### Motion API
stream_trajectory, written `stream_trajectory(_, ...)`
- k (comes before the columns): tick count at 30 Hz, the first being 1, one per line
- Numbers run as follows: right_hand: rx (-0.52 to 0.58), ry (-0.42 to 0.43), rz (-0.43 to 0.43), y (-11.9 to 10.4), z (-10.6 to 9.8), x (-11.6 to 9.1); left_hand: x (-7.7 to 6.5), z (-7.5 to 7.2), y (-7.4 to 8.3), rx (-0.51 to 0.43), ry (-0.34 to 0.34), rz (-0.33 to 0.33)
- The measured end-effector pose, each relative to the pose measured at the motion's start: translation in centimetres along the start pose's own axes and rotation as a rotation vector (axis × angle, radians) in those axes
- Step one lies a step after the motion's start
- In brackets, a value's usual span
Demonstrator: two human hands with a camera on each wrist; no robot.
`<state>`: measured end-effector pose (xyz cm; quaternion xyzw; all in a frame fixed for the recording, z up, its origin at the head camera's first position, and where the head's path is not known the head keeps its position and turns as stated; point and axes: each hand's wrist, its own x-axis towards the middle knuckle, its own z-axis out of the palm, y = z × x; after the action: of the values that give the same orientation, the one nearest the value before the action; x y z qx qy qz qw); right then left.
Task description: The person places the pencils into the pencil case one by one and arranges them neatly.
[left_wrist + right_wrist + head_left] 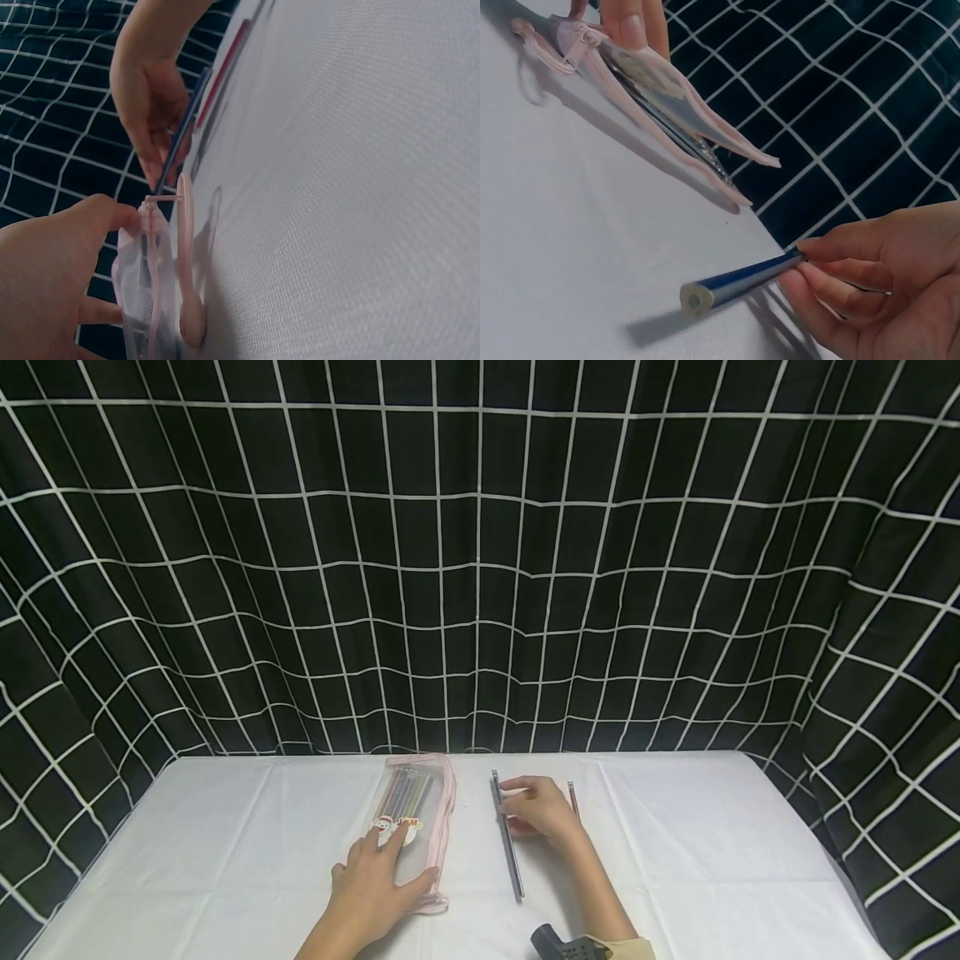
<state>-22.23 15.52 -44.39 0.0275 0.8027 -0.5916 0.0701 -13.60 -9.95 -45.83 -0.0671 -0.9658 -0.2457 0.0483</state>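
Observation:
A clear pencil case (424,860) with pink trim lies on the white cloth, several pencils (405,789) inside it. My left hand (369,881) rests on its near part, fingers spread over the printed front and the thumb at the pink zipped edge. In the right wrist view the case's zipped side (652,120) gapes apart. Just right of the case, my right hand (542,810) pinches a dark blue pencil (510,852) between thumb and fingertips toward its far end. The pencil's flat, unsharpened near end shows in the right wrist view.
A red pencil (573,800) lies on the cloth beyond my right hand, partly hidden by it. The pink zipper pull (192,319) hangs by the case. White cloth (712,843) covers the table; a black curtain (480,568) with white grid lines stands behind and at both sides.

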Motion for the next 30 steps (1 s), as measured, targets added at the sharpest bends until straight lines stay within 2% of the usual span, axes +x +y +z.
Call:
stream_trajectory(7,0.083,-0.025,-0.018,-0.1,0.5,0.0,0.0,0.0,0.0,0.008,-0.007,-0.005)
stream_trajectory(12,0.102,-0.031,-0.044,-0.1,1.0,0.0,0.0,-0.1,0.0,0.01,-0.013,-0.008)
stream_trajectory(30,0.204,0.029,-0.029,-0.8,3.4,0.1,0.1,0.1,-0.1,0.012,-0.011,-0.012)
